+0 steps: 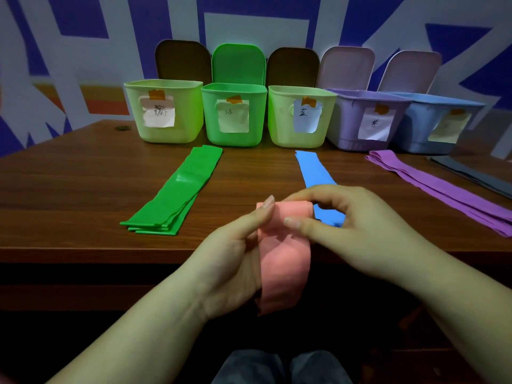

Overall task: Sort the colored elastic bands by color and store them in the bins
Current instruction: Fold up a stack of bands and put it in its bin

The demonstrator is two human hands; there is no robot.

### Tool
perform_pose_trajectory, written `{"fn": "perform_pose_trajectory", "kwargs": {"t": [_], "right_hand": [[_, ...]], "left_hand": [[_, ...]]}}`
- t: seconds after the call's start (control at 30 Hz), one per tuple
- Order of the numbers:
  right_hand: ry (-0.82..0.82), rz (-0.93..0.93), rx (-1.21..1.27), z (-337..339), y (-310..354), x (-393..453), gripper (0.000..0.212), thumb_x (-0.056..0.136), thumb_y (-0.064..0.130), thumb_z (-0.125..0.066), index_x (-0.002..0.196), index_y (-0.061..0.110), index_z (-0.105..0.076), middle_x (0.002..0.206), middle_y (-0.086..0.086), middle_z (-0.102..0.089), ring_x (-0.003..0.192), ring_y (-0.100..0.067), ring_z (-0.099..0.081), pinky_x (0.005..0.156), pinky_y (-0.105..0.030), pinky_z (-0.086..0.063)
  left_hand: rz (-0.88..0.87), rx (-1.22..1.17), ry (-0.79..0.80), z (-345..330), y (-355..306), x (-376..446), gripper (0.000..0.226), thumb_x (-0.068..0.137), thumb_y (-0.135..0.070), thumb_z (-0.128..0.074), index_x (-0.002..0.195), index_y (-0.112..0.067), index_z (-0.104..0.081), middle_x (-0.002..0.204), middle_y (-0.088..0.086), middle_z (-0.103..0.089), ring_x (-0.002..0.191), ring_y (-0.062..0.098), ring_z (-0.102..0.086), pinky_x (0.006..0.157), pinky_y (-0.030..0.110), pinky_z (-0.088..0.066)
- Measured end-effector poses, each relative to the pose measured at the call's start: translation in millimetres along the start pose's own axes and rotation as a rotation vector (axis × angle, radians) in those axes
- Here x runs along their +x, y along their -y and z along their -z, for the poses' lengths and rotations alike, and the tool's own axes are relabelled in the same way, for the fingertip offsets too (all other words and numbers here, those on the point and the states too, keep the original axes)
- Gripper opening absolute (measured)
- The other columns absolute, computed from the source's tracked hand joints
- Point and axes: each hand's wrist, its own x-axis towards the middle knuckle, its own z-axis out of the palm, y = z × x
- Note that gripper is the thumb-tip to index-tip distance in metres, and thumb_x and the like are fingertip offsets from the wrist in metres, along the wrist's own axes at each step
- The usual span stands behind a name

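Head: right hand (357,231) hides blue band (315,170) near end.

Blue band (315,170): near end hidden behind the right hand (357,231) and the pink band (282,256). Purple bands (443,187) and grey bands (471,173) run off the right edge. Bin interiors not visible from this angle. Label on the blue bin (443,126) too faint to read; pink band's lower end blurred, possibly folded.
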Motion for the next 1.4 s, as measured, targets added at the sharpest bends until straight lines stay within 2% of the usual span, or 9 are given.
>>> {"fn": "perform_pose_trajectory", "kwargs": {"t": [0.1,0.23,0.43,0.67,0.83,0.93,1.07,1.27,1.4], "right_hand": [[-0.063,0.048,0.014,-1,2,-2,0.018,0.078,0.022,-0.074,0.093,0.031,-0.068,0.093,0.022,-0.068,0.088,0.014,-0.057,0.074,0.0,-0.036],[-0.057,0.034,0.042,-1,0,-2,0.027,0.073,0.019,-0.078,0.095,0.031,-0.069,0.094,0.021,-0.069,0.089,0.012,-0.058,0.078,-0.002,-0.038],[0.019,-0.045,0.073,5,-1,-2,0.044,0.061,0.054,-0.063,0.099,0.034,-0.069,0.098,0.022,-0.069,0.094,0.012,-0.059,0.082,-0.005,-0.04],[-0.146,0.04,0.05,-1,-3,0,0.024,0.069,0.036,-0.072,0.092,0.035,-0.066,0.092,0.025,-0.067,0.089,0.006,-0.061,0.079,-0.006,-0.042],[-0.216,0.04,0.075,-9,-1,1,0.029,0.071,0.019,-0.08,0.093,0.032,-0.067,0.091,0.022,-0.068,0.088,0.002,-0.061,0.08,-0.011,-0.045],[-0.241,0.032,0.106,-13,2,-2,0.029,0.072,0.014,-0.079,0.093,0.031,-0.067,0.092,0.02,-0.069,0.088,0.001,-0.061,0.079,-0.01,-0.045],[-0.204,-0.046,0.306,-6,4,-1,0.024,0.071,0.016,-0.077,0.092,0.025,-0.07,0.091,0.006,-0.072,0.08,-0.009,-0.066,0.064,-0.013,-0.051],[-0.143,-0.142,0.562,-4,1,6,0.041,0.059,0.031,-0.07,0.095,0.011,-0.071,0.089,-0.004,-0.074,0.077,-0.009,-0.066,0.068,-0.021,-0.054],[-0.13,-0.155,0.574,-9,2,7,0.04,0.059,0.031,-0.072,0.093,0.012,-0.071,0.089,-0.003,-0.074,0.079,-0.009,-0.068,0.067,-0.021,-0.055]], "left_hand": [[0.017,-0.048,0.059,6,2,1,0.053,0.062,-0.034,-0.083,0.102,-0.001,-0.071,0.09,0.014,-0.069,0.08,0.022,-0.069,0.08,0.032,-0.055],[-0.016,0.022,-0.112,4,1,4,0.03,0.071,-0.03,-0.073,0.089,-0.007,-0.074,0.083,0.013,-0.068,0.069,0.02,-0.067,0.072,0.03,-0.056],[-0.022,0.159,-0.044,2,-5,4,0.031,0.072,-0.006,-0.067,0.101,0.005,-0.07,0.09,0.019,-0.069,0.075,0.022,-0.068,0.085,0.035,-0.051],[-0.065,0.174,-0.062,-1,5,8,0.029,0.071,-0.025,-0.068,0.09,-0.005,-0.076,0.092,0.018,-0.069,0.091,0.028,-0.065,0.091,0.041,-0.05],[-0.334,0.303,-0.236,-6,19,21,0.035,0.067,-0.05,-0.056,0.064,-0.024,-0.078,0.071,0.006,-0.073,0.071,0.015,-0.071,0.068,0.029,-0.058],[-0.39,0.426,-0.208,-1,24,20,0.038,0.07,-0.057,-0.051,0.073,-0.031,-0.078,0.083,0.005,-0.075,0.084,0.016,-0.071,0.082,0.035,-0.055],[-0.418,0.395,-0.118,4,27,12,0.031,0.079,-0.027,-0.049,0.079,-0.013,-0.077,0.086,0.007,-0.074,0.08,0.012,-0.07,0.074,0.021,-0.055],[-0.589,1.02,-0.24,19,33,10,0.029,0.09,-0.032,-0.042,0.105,-0.018,-0.063,0.101,-0.006,-0.072,0.097,0.008,-0.067,0.09,0.031,-0.05],[-0.664,1.102,-0.31,19,38,8,0.028,0.089,-0.033,-0.043,0.104,-0.02,-0.063,0.097,-0.005,-0.071,0.092,0.008,-0.066,0.087,0.032,-0.05]]}}
